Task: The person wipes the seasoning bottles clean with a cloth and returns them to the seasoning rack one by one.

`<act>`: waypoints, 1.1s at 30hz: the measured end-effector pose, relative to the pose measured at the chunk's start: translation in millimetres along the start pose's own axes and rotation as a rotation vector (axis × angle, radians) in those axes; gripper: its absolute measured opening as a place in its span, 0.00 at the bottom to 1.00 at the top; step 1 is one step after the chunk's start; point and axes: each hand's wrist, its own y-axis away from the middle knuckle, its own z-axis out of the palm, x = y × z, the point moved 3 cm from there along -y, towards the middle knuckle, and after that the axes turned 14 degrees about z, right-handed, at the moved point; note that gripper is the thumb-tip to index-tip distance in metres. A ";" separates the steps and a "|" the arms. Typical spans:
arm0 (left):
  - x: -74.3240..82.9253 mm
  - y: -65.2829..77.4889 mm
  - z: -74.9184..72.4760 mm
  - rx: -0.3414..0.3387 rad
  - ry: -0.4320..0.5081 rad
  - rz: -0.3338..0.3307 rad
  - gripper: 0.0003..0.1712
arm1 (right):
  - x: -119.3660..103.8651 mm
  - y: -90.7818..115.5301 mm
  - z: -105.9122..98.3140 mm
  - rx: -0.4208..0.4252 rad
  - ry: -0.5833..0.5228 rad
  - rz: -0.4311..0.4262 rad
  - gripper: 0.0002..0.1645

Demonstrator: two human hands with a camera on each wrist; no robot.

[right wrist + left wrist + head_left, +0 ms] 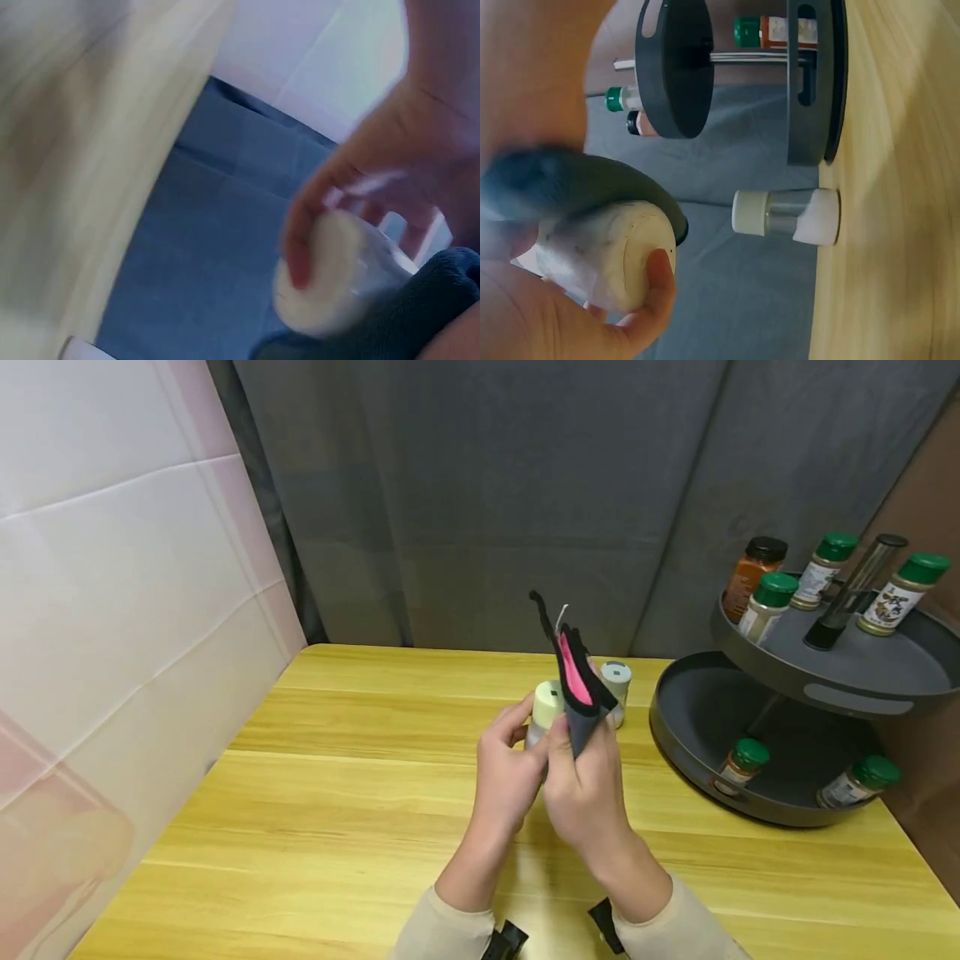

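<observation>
My left hand (504, 772) holds a clear jar with a cream lid (548, 697); in the left wrist view a finger lies on the lid of this jar (641, 255). My right hand (592, 789) grips a folded grey cloth (582, 727) with black edging and a pink inside, a loose strap and a white tag standing up from it. The cloth lies against the side of the jar (330, 277), partly covering it. Just beyond the right hand, a second clear jar with a pale lid (617, 675) stands upright on the table, with white contents (821, 217).
A dark two-tier turntable rack (667, 743) stands at the right of the wooden table (337, 818). Green-capped spice bottles (896, 597) and a black-capped orange one (753, 572) are on its upper tier. Two green-capped bottles (742, 764) lean on the lower tier. A grey curtain (480, 510) hangs behind.
</observation>
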 end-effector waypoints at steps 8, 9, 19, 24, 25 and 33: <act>0.6 -0.4 -7.3 0.054 -0.013 -0.034 0.26 | 18.0 5.2 4.7 -0.237 -0.254 0.529 0.37; 0.6 -0.1 -7.9 0.055 -0.022 -0.028 0.26 | 17.3 4.1 3.2 -0.254 -0.265 0.582 0.38; 0.4 2.1 -1.6 0.014 -0.029 0.026 0.25 | -5.9 3.8 0.0 -0.083 -0.237 0.181 0.27; 0.5 -0.1 -7.6 0.066 -0.006 -0.013 0.27 | 14.1 4.4 4.8 -0.181 -0.242 0.443 0.35; 0.5 -0.3 -8.3 0.069 -0.005 -0.018 0.27 | 15.8 3.1 3.6 -0.204 -0.247 0.505 0.37; -2.0 4.1 -0.7 -0.007 -0.011 0.001 0.25 | -3.2 -0.8 -5.4 -0.083 -0.225 0.234 0.29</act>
